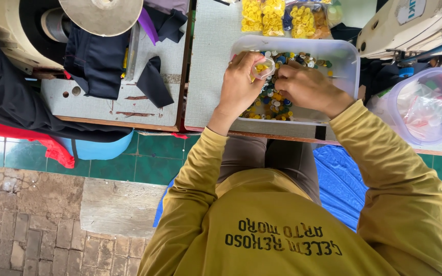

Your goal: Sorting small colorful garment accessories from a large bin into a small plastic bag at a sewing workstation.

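On the grey table [211, 61] sits a clear plastic tub [346, 61] full of little buttons [272, 102] in many colours: yellow, blue, green and white. Both hands are over this tub. My left hand [239, 84] has its fingers curled around a small clear bag [263, 67] with yellow buttons inside, and it holds the bag up just above the pile. My right hand [305, 87] is just beside it, with the fingers bent down and pinched together among the buttons; I cannot tell if they have one in their grip. The two hands are almost touching.

Behind the tub, at the far edge of the table, lie a few bags of yellow buttons [274, 18]. To the right stands another clear tub [425, 105] with plastic bags in it, well apart from the hands. To the left, dark blue cloth [95, 59] is heaped on a second table, next to a cream sewing machine [21, 30]. Both sleeves [384, 168] are mustard yellow
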